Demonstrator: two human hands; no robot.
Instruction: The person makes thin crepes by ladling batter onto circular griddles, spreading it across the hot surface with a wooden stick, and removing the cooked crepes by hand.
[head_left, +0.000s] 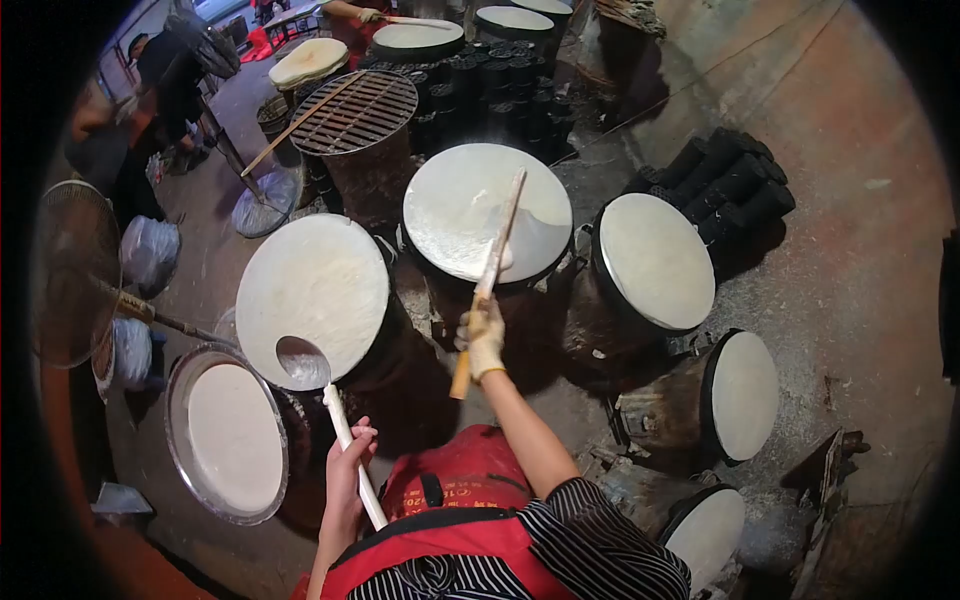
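Small pale print runs across the red apron at the wearer's lap, with a few digit-like marks among it (too small to read with certainty). The right hand, in a pale work glove, is closed around the yellowish handle of a long wooden spreader. The spreader points away from the body, its far part lying across the middle round griddle, directly ahead of the glove; whitish batter coats much of that plate, leaving a greyer patch on its right side. The bare left hand has its fingers curled about the white handle of a ladle, whose bowl is beyond the hand, over the near edge of the left griddle. Whether it touches there, I cannot tell. Left of that hand sits a basin of creamy liquid
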